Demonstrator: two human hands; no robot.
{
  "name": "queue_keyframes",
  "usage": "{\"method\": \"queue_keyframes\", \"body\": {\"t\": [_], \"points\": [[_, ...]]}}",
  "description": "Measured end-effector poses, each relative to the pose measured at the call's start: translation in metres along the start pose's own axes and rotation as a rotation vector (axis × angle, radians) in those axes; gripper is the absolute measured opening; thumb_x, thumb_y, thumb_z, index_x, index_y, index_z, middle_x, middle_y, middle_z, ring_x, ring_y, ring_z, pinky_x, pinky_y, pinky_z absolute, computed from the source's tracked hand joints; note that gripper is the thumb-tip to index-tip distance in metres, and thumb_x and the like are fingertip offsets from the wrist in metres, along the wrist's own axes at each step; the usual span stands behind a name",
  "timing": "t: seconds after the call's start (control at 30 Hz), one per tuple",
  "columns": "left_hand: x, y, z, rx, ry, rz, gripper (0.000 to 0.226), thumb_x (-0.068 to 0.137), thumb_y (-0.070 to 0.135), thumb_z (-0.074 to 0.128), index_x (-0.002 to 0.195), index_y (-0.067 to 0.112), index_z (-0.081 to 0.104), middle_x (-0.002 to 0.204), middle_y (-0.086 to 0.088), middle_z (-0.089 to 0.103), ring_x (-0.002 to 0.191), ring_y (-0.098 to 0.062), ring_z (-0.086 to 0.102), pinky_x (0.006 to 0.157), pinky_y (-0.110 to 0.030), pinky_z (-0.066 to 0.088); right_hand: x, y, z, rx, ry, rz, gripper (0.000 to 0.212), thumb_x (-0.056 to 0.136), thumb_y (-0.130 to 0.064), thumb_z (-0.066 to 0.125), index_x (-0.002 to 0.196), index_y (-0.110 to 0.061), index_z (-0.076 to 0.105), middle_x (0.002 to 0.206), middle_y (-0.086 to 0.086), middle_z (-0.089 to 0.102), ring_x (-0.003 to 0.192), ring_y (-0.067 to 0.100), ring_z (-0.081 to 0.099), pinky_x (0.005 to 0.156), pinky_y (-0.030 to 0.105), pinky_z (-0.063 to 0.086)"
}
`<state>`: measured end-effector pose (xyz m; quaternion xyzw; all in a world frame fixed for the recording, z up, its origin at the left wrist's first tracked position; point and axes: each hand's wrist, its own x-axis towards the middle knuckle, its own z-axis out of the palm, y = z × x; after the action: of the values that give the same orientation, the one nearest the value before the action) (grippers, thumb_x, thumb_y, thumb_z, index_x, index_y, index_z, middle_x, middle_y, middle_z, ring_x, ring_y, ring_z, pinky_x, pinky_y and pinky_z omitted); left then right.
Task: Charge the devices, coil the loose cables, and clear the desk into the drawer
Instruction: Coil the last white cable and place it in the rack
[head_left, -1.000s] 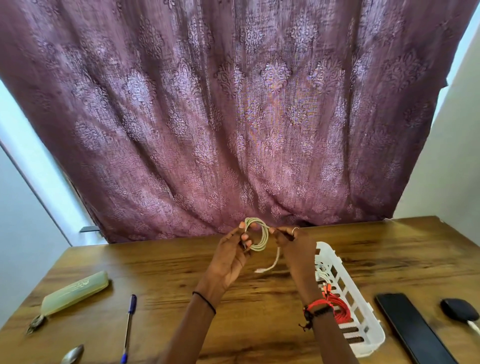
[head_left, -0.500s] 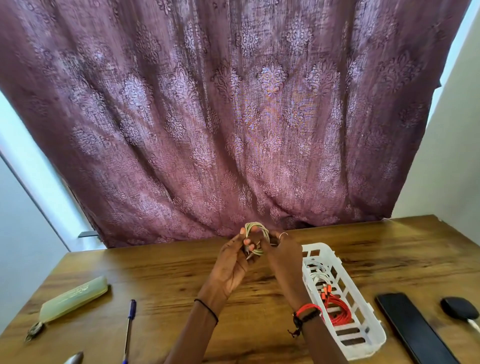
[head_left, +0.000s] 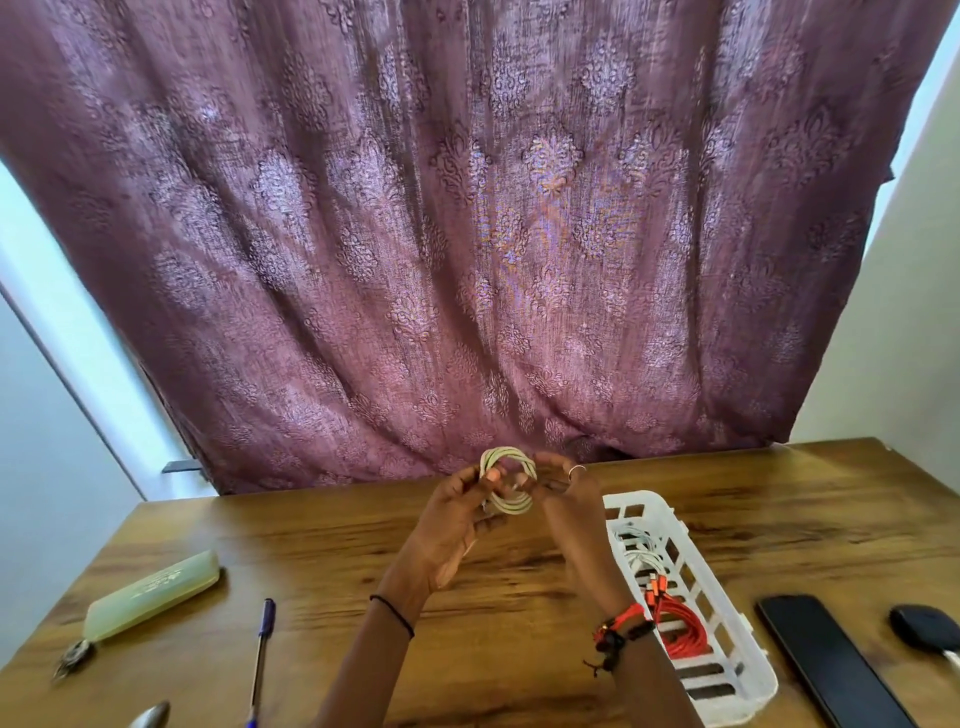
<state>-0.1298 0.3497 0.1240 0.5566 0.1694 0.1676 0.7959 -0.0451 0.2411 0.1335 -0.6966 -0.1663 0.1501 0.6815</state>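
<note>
A white cable is wound into a small coil, held up above the wooden desk near its far edge. My left hand grips the coil's left side with thumb and fingers. My right hand pinches its right side. A white slotted basket lies to the right of my right arm; it holds a coiled red cable and a white cable. A black phone lies flat at the right, with a dark blue device and its white lead beside it.
A pale green case with keys at its end lies at the left. A blue pen and a spoon sit near the front edge. A purple patterned curtain hangs behind the desk.
The loose tail of the white cable that hung below the coil is now wound in. Both hands stay together at the coil, shifted slightly left of the basket.
</note>
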Motion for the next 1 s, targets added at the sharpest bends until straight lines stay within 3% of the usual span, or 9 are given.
{"method": "queue_keyframes", "body": {"t": [0.1, 0.2, 0.33, 0.47, 0.57, 0.7, 0.77, 0.87, 1.0], "points": [[-0.001, -0.006, -0.002, 0.198, 0.073, 0.027, 0.017, 0.094, 0.021, 0.052, 0.108, 0.019, 0.063, 0.106, 0.001, 0.071, 0.103, -0.017, 0.064, 0.093, -0.042, 0.047, -0.001, -0.004, -0.005, 0.059, -0.055, 0.037, 0.038, 0.077, -0.01, 0.074, 0.112, -0.014, 0.06, 0.101, 0.001, 0.068, 0.088, 0.006, 0.062, 0.069, 0.016, 0.046], [-0.002, -0.007, 0.0, 0.289, 0.106, 0.084, 0.02, 0.096, 0.013, 0.048, 0.102, 0.024, 0.063, 0.096, 0.012, 0.071, 0.093, -0.003, 0.065, 0.083, -0.035, 0.051, -0.001, -0.01, -0.011, 0.062, -0.129, 0.084, 0.038, 0.077, -0.01, 0.074, 0.111, -0.017, 0.06, 0.095, -0.003, 0.067, 0.064, -0.004, 0.056, 0.056, 0.012, 0.041], [-0.002, -0.007, 0.007, 0.344, 0.125, 0.141, 0.014, 0.095, 0.015, 0.049, 0.1, 0.022, 0.061, 0.093, 0.012, 0.068, 0.084, 0.008, 0.062, 0.069, -0.016, 0.048, 0.004, -0.011, -0.02, 0.255, -0.31, 0.271, 0.027, 0.079, -0.003, 0.067, 0.104, -0.013, 0.062, 0.076, 0.002, 0.063, 0.04, 0.001, 0.039, 0.036, 0.013, 0.026], [0.006, -0.016, 0.015, 0.416, 0.125, 0.144, 0.015, 0.095, 0.011, 0.05, 0.106, 0.012, 0.06, 0.103, -0.006, 0.068, 0.094, -0.016, 0.064, 0.081, -0.032, 0.053, 0.009, -0.006, -0.027, 0.561, -0.371, 0.462, 0.014, 0.071, -0.006, 0.058, 0.084, -0.013, 0.061, 0.05, -0.004, 0.047, 0.038, 0.004, 0.033, 0.036, 0.015, 0.022], [0.012, -0.02, 0.017, 0.448, 0.179, 0.172, 0.013, 0.095, 0.015, 0.051, 0.105, 0.014, 0.06, 0.104, -0.012, 0.068, 0.095, -0.028, 0.067, 0.081, -0.043, 0.056, 0.009, -0.004, -0.023, 0.312, -0.307, 0.318, 0.028, 0.076, -0.006, 0.067, 0.102, -0.015, 0.058, 0.064, -0.004, 0.058, 0.048, 0.004, 0.045, 0.041, 0.016, 0.031], [0.016, -0.027, 0.019, 0.584, 0.238, 0.197, 0.01, 0.094, 0.015, 0.053, 0.099, 0.014, 0.061, 0.092, -0.009, 0.07, 0.086, -0.026, 0.069, 0.079, -0.051, 0.055, 0.007, 0.005, -0.018, -0.097, -0.027, 0.027, 0.067, 0.064, -0.018, 0.084, 0.12, -0.028, 0.048, 0.101, 0.001, 0.063, 0.089, 0.014, 0.062, 0.073, 0.028, 0.051], [0.016, -0.024, 0.02, 0.58, 0.283, 0.206, 0.008, 0.093, 0.017, 0.054, 0.094, 0.011, 0.06, 0.083, -0.005, 0.069, 0.079, -0.022, 0.069, 0.077, -0.049, 0.056, 0.008, 0.008, -0.016, -0.207, 0.084, -0.087, 0.061, 0.068, -0.016, 0.081, 0.119, -0.024, 0.048, 0.096, 0.003, 0.064, 0.085, 0.017, 0.063, 0.071, 0.026, 0.049], [0.014, -0.021, 0.021, 0.58, 0.288, 0.215, 0.013, 0.092, 0.024, 0.056, 0.091, 0.011, 0.058, 0.074, 0.0, 0.064, 0.071, -0.018, 0.065, 0.074, -0.047, 0.055, 0.008, 0.005, -0.013, -0.327, 0.17, -0.177, 0.025, 0.075, -0.02, 0.076, 0.096, -0.012, 0.063, 0.085, 0.005, 0.069, 0.08, 0.02, 0.066, 0.07, 0.026, 0.047], [0.019, -0.028, 0.013, 0.645, 0.3, 0.213, 0.019, 0.085, 0.032, 0.066, 0.093, 0.015, 0.061, 0.093, -0.008, 0.064, 0.087, -0.017, 0.061, 0.075, -0.044, 0.052, 0.008, 0.01, -0.012, -0.444, 0.136, -0.22, 0.02, 0.083, -0.011, 0.066, 0.103, -0.009, 0.07, 0.095, 0.008, 0.072, 0.088, 0.02, 0.066, 0.075, 0.023, 0.045]]}}
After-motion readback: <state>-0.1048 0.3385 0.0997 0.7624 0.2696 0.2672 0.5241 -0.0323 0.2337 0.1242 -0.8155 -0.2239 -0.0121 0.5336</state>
